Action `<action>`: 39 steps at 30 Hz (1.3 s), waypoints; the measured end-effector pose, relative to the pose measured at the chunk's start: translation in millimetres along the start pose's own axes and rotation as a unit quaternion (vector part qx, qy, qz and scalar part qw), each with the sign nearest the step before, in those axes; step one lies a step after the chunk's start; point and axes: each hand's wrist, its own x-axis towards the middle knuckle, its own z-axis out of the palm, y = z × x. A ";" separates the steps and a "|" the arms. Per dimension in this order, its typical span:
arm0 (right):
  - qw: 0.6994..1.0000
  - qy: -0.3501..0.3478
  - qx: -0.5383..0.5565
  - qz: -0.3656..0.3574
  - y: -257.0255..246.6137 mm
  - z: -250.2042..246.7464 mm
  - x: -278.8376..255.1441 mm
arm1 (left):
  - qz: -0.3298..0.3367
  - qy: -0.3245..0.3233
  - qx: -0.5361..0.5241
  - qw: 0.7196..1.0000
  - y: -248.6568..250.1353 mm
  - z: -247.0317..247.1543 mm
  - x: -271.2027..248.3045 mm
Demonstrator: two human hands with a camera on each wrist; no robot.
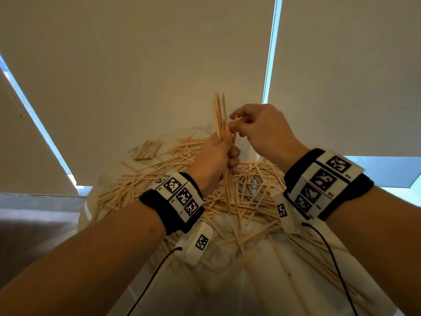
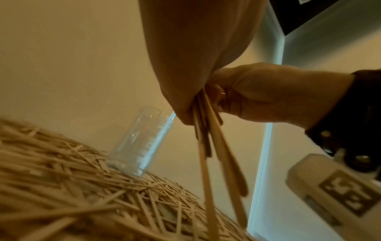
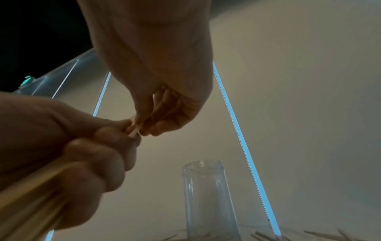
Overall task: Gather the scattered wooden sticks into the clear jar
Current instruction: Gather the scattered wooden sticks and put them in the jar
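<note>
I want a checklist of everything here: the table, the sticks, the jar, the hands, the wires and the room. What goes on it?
Surface: white round table, mostly covered.
Job's things: scattered sticks heaped across it; clear jar upright, looks empty; held bundle raised above the heap.
Clutter: small wrapped pack of sticks at the far left edge.
Hands: left hand grips the bundle; right hand pinches a stick against it.
Cables: black wires run from both wrist units toward the person.
Surroundings: closed beige blinds with daylight at the gaps.
</note>
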 end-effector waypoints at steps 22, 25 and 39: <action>0.925 -0.361 -0.064 0.096 -0.7 13.9 -50.7 | 0.093 0.157 -0.175 0.968 32.5 -29.8 27.5; 0.931 -0.347 -0.041 0.104 6.7 26.9 -54.1 | 0.097 0.159 -0.165 0.969 25.5 -25.3 24.6; 0.958 -0.276 0.033 0.068 -11.4 35.2 -42.8 | 0.061 0.138 -0.134 0.979 16.5 -16.7 17.1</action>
